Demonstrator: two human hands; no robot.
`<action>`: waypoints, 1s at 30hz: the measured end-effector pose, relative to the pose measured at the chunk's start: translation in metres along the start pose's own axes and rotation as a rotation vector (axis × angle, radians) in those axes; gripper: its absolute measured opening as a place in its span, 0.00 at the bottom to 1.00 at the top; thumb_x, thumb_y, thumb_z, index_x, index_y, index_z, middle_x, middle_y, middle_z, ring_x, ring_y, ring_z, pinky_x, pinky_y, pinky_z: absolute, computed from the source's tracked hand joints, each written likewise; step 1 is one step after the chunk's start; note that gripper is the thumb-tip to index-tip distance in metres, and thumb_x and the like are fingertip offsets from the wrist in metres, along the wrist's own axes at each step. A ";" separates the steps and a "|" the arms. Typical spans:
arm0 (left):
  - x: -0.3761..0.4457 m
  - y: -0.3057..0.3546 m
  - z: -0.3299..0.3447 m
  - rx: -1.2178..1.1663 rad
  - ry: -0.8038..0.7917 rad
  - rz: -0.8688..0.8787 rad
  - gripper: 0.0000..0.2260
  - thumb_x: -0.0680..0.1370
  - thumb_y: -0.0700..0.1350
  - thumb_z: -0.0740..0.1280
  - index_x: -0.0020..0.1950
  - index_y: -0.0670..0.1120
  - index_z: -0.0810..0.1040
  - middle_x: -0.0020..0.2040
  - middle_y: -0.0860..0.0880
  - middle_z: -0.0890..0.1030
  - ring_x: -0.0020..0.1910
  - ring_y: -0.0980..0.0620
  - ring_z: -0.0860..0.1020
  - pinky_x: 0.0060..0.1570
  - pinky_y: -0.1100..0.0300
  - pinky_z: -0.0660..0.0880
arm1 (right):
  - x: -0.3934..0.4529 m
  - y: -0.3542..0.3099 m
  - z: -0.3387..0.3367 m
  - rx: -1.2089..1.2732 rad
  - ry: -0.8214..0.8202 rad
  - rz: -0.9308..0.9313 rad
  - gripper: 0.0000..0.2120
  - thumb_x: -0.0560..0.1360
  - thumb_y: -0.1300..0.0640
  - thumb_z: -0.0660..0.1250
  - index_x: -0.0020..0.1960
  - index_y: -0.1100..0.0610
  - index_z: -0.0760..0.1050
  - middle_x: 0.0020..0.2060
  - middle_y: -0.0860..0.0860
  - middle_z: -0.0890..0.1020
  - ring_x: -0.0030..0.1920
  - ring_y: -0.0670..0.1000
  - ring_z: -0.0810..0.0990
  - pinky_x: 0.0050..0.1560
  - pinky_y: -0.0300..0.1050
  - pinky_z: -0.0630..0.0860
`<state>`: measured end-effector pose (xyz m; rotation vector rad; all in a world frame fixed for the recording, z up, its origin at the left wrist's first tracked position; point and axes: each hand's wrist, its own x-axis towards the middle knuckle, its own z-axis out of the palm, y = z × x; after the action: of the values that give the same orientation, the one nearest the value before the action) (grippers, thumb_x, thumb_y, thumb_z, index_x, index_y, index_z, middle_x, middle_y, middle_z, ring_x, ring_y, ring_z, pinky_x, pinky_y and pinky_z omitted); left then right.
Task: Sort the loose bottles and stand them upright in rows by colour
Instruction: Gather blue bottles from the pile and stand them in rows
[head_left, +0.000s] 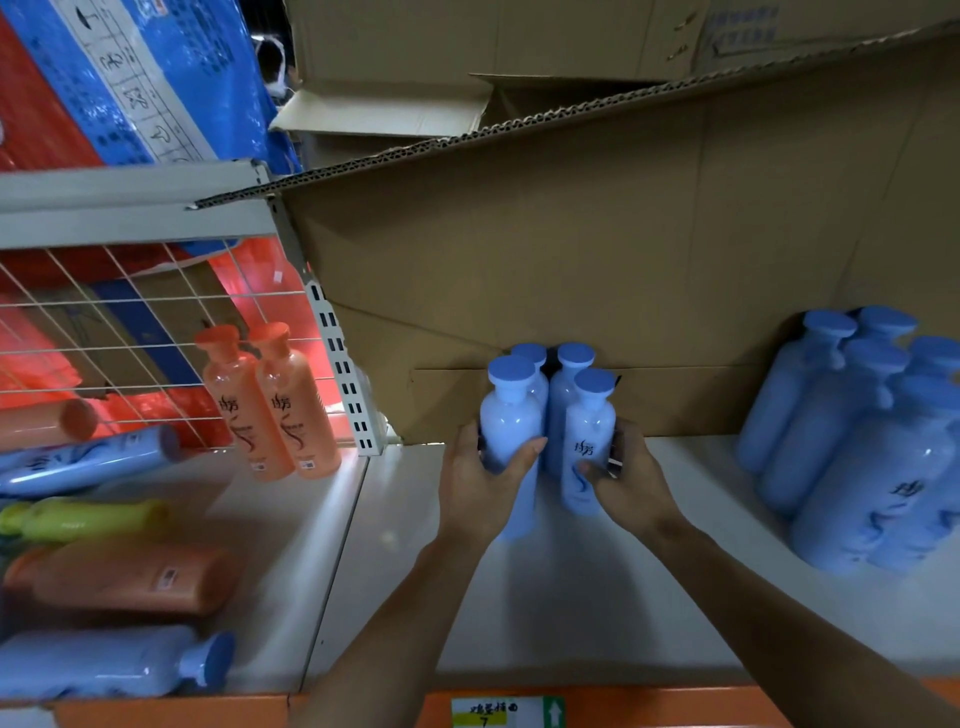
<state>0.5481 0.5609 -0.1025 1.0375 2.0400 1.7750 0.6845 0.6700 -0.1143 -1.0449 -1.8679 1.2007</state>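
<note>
1. Loose bottles lie on the shelf at left, partly cut off by the frame.
2. Left hand: fingers wrapped round a front blue bottle.
3. Right hand grips its neighbour; fingertips hidden.
4. Blue cluster at right, blurred.

Blue bottle cluster cut off at right edge.

Blue bottles: smooth plastic, slight sheen; orange bottles: translucent glossy plastic; backing box: matt corrugated cardboard, raw fluted edge; shelf: smooth painted metal, pale; side grid: thin coated wire.
</note>
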 end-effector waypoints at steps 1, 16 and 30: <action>0.000 0.000 -0.001 -0.015 -0.003 -0.004 0.19 0.67 0.59 0.75 0.54 0.58 0.75 0.51 0.59 0.80 0.51 0.61 0.79 0.53 0.56 0.78 | 0.000 0.001 0.001 -0.006 -0.008 -0.003 0.24 0.72 0.62 0.70 0.65 0.55 0.66 0.57 0.51 0.76 0.58 0.52 0.76 0.60 0.48 0.73; -0.014 -0.016 -0.011 0.069 -0.180 -0.018 0.31 0.67 0.50 0.77 0.59 0.71 0.64 0.56 0.65 0.77 0.55 0.65 0.77 0.54 0.59 0.77 | 0.001 0.004 0.011 -0.030 0.052 0.016 0.24 0.69 0.61 0.73 0.62 0.56 0.69 0.55 0.52 0.78 0.55 0.53 0.77 0.58 0.52 0.75; -0.045 0.000 0.007 0.062 -0.271 -0.003 0.41 0.59 0.61 0.77 0.68 0.56 0.65 0.62 0.56 0.76 0.59 0.56 0.76 0.56 0.50 0.79 | -0.019 -0.010 -0.010 -0.108 -0.008 0.081 0.31 0.72 0.55 0.71 0.69 0.60 0.61 0.65 0.55 0.72 0.65 0.56 0.72 0.60 0.48 0.71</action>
<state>0.5845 0.5373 -0.1160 1.2179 1.9378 1.4846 0.6992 0.6542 -0.1035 -1.1861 -1.9307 1.1619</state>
